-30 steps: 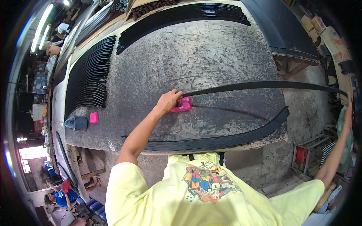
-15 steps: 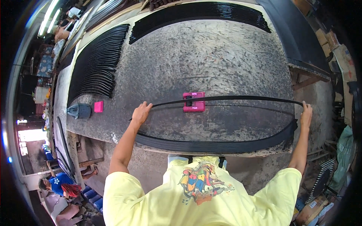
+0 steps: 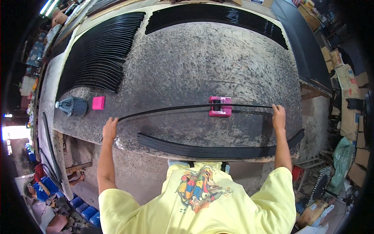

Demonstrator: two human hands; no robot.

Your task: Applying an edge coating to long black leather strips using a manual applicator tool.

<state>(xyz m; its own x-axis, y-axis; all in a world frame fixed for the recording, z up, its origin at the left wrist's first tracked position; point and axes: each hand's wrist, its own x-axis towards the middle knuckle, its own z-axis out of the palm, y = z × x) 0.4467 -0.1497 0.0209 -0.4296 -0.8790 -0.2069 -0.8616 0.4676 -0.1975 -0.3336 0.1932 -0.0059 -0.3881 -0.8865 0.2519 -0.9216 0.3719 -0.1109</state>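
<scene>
A long, narrow black strip is stretched between my two hands above the table. My left hand is closed round its left end, near the table's front left. Farther right, my right hand pinches the other end. Right of its middle, the strip crosses a pink box-like holder with a dark part inside; whether it touches that part I cannot tell. In front of me, along the near edge, a bundle of similar black strips lies in a curve.
Glossy black strips lie in rows at the far left, with another curved row at the back. A dark cut-off bottle and a pink block stand on the worn table. A person in blue is at lower left.
Both hands have moved left with the strip, so the pink holder is now nearer my right hand. My view has shifted somewhat too.
</scene>
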